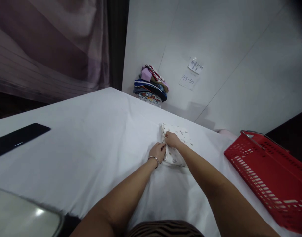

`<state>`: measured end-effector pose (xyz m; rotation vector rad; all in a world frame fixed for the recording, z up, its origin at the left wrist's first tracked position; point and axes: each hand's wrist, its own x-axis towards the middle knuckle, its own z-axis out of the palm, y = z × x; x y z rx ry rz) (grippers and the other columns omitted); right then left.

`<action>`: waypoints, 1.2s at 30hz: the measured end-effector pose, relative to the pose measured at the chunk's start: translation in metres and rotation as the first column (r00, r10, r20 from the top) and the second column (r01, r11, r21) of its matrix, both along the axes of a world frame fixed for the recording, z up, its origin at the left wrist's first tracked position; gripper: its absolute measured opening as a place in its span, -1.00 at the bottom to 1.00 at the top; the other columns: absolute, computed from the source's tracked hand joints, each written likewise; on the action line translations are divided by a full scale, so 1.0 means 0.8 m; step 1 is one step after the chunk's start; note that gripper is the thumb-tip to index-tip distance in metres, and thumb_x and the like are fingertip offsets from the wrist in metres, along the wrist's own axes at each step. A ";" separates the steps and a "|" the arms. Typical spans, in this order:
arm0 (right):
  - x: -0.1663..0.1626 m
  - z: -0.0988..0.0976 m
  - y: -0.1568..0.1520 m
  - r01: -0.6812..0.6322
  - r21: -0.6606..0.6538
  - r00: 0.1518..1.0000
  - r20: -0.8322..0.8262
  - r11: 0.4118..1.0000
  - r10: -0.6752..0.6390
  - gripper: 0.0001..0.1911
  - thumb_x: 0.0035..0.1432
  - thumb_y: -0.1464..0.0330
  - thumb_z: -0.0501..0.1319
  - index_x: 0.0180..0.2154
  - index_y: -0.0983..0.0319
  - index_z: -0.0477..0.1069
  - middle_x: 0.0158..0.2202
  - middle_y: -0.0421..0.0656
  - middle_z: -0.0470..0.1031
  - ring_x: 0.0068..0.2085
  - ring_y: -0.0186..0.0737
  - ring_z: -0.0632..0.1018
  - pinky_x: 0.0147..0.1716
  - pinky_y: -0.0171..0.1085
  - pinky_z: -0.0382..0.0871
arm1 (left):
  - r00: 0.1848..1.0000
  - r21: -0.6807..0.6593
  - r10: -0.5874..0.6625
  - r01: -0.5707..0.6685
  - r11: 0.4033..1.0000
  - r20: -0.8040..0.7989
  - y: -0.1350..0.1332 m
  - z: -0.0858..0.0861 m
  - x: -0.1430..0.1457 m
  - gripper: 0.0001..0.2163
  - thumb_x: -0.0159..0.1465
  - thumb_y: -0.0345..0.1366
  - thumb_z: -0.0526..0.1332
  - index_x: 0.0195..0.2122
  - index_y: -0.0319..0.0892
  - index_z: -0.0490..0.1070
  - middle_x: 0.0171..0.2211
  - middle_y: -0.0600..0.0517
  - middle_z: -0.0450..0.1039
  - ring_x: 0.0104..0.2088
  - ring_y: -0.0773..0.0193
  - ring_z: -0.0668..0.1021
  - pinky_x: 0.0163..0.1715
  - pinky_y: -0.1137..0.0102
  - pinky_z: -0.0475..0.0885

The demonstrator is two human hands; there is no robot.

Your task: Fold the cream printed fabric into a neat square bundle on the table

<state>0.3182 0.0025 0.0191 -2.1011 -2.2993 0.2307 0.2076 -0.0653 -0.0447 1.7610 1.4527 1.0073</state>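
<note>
A folded white cloth [174, 158] with a small scattered print lies flat on the white-covered table [91, 138]. My left hand [158, 152], with a bracelet at the wrist, is closed on the cloth's left folded edge near its lower corner. Just above and to the right, my right hand [172, 139] pinches the same edge, its fingers curled over the layers. The right forearm passes over part of the cloth and hides it.
Beyond the table's far edge a stack of folded clothes [151, 84] stands against the wall. A red plastic basket [269, 177] is at the right. On the left lies a dark flat object [20, 138]. Paper notes [189, 79] hang on the wall.
</note>
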 end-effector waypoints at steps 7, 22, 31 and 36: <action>0.003 0.000 0.004 0.022 -0.014 0.999 -0.032 1.000 -0.023 -0.81 0.00 0.40 0.11 -0.29 0.25 0.41 -0.32 -0.12 0.52 -0.29 -0.25 0.49 -0.39 -0.40 0.21 | 0.997 0.018 0.032 -0.033 0.999 0.066 -0.001 0.000 0.001 -0.80 0.22 -0.26 0.08 -0.23 -0.12 0.46 -0.25 0.02 0.42 -0.27 0.31 0.46 -0.21 0.43 0.32; -0.004 -0.008 0.046 0.094 0.027 0.996 0.012 0.995 -0.094 -0.76 0.03 0.35 0.12 -0.24 0.27 0.42 -0.25 -0.03 0.52 -0.24 -0.18 0.51 -0.37 -0.36 0.25 | 0.992 0.065 0.059 -0.067 0.996 0.110 -0.008 0.000 0.008 -0.82 0.08 -0.15 0.22 -0.47 -0.16 0.33 -0.41 0.09 0.31 -0.37 0.36 0.40 -0.36 0.46 0.28; -0.001 -0.006 0.054 0.061 -0.040 0.998 0.005 0.997 -0.061 -0.79 0.06 0.37 0.11 -0.34 0.31 0.49 -0.46 -0.08 0.54 -0.40 -0.28 0.52 -0.44 -0.42 0.25 | 0.999 0.019 0.030 -0.031 0.999 0.030 -0.007 0.000 0.009 -0.79 0.08 -0.23 0.21 -0.62 -0.17 0.25 -0.43 0.09 0.27 -0.38 0.36 0.38 -0.39 0.45 0.25; 0.000 0.001 0.058 0.033 -0.112 0.999 0.029 0.993 -0.030 -0.80 -0.01 0.46 0.12 -0.54 0.34 0.49 -0.61 -0.07 0.49 -0.50 -0.29 0.51 -0.46 -0.43 0.27 | 0.999 0.016 0.019 -0.019 1.000 0.034 -0.007 -0.001 0.010 -0.79 0.08 -0.24 0.20 -0.62 -0.17 0.25 -0.42 0.10 0.27 -0.39 0.37 0.37 -0.37 0.45 0.25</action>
